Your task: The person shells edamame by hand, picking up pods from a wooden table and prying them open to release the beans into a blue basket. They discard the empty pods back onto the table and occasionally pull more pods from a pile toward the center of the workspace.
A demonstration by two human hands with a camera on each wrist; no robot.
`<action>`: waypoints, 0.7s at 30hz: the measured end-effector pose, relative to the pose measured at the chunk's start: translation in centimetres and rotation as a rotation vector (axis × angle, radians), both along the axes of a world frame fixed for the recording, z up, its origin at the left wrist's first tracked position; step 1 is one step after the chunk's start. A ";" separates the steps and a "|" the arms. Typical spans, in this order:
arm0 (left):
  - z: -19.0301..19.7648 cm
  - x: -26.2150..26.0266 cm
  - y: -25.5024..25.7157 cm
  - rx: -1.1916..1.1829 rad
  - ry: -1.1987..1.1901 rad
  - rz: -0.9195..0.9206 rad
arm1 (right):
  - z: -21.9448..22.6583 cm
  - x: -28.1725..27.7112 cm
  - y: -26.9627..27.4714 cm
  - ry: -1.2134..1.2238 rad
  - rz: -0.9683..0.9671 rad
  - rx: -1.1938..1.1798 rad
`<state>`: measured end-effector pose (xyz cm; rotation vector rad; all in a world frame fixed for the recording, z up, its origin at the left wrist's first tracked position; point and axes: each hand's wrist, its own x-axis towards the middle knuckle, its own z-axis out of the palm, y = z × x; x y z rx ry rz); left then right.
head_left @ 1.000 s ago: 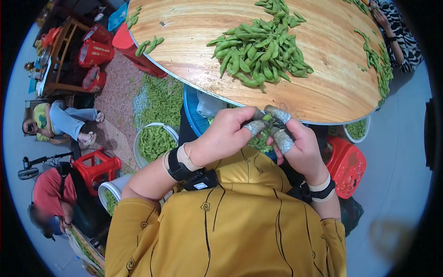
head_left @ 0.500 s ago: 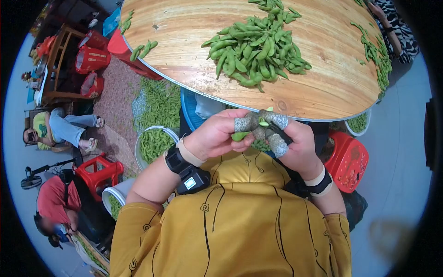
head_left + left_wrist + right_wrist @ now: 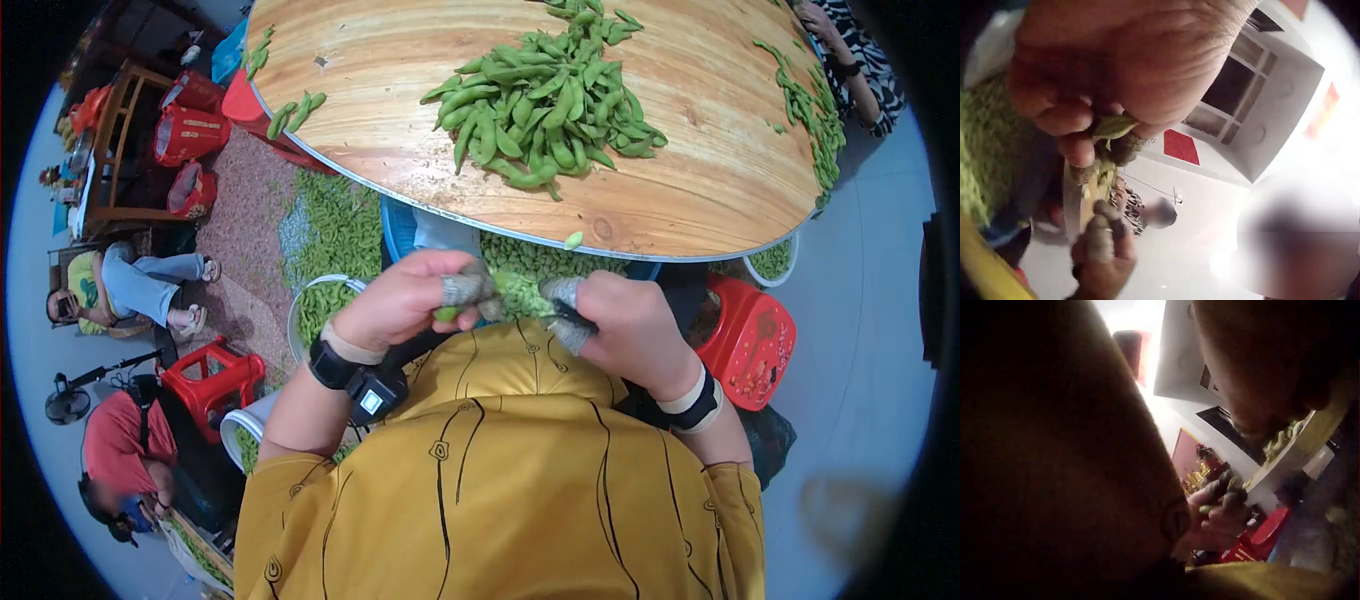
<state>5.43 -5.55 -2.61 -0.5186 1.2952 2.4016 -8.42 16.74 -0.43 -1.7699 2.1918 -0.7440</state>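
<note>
In the head view my left hand (image 3: 425, 293), its fingertips wrapped in grey tape, is raised in front of the lap at the table edge. It holds a green soybean pod (image 3: 1114, 127), which shows among its curled fingers in the left wrist view. Opposite it, a short gap away, my right hand (image 3: 625, 320) also has taped fingertips. Its curled fingers pinch a small black object (image 3: 578, 320), whose kind I cannot tell. A single pale green bean (image 3: 573, 240) shows by the table edge, above the gap between the hands.
A pile of pods (image 3: 550, 110) lies on the round wooden table (image 3: 360, 110). Below its edge is a blue basin (image 3: 397, 228) with shelled beans (image 3: 545, 257). A bucket of pods (image 3: 325, 303) and a red stool (image 3: 755, 345) flank the lap. Other people sit around the room.
My hands were together at the pod; now they have drawn apart sideways. A loose bean shows near the table edge. The view has shifted slightly.
</note>
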 end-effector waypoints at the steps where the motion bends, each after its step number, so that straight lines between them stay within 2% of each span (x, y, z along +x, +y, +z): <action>1: 0.2 0.2 -0.4 0.001 -0.003 0.000 | -0.1 -0.1 -0.3 -0.008 -0.066 -0.138; 2: 0.8 0.4 -0.7 -0.226 -0.032 0.008 | -0.2 -0.2 -0.5 -0.015 -0.132 -0.276; 3: 1.2 0.6 -1.1 -0.455 -0.063 0.016 | 0.0 -0.4 -0.6 -0.018 -0.132 -0.279; 4: 1.3 1.1 -1.9 -0.615 -0.104 -0.021 | 0.4 -0.7 -0.8 0.029 -0.230 -0.240; 5: 1.1 1.7 -2.6 -0.621 -0.106 -0.019 | 0.6 -0.9 -1.0 0.076 -0.329 -0.202; 7: 0.6 3.1 -3.4 -1.493 -0.041 -0.297 | 0.5 -0.8 -1.2 0.081 -0.341 -0.185; 8: 0.6 3.8 -3.5 -1.674 -0.145 -0.403 | 0.4 -0.5 -1.1 0.116 -0.303 -0.134; 10: -0.5 5.7 -4.2 -1.741 -0.167 -0.425 | 0.1 -0.4 -1.0 0.149 -0.261 -0.085; 11: -0.8 6.3 -4.3 -1.802 -0.186 -0.449 | -0.1 -0.4 -0.8 0.093 -0.158 -0.127; 12: -0.3 6.1 -3.8 -1.840 -0.126 -0.410 | -0.3 -0.4 -0.7 0.038 -0.056 -0.167; 13: 0.9 4.6 -2.9 -1.841 -0.127 -0.411 | -0.4 -0.4 -0.7 0.037 -0.056 -0.168; 15: 3.2 0.6 -0.6 -1.635 0.254 -0.063 | -0.5 -0.2 -0.8 -0.002 -0.100 -0.135; 17: 3.4 -1.2 0.6 -1.543 0.456 0.096 | 0.0 -0.1 -1.0 -0.049 -0.129 -0.138; 19: 3.9 -5.0 3.1 -1.835 0.565 0.180 | 0.3 0.0 -0.7 -0.091 -0.159 -0.139; 21: 3.2 -6.9 3.7 -1.903 0.600 0.208 | 0.5 0.3 -0.2 -0.309 -0.266 -0.108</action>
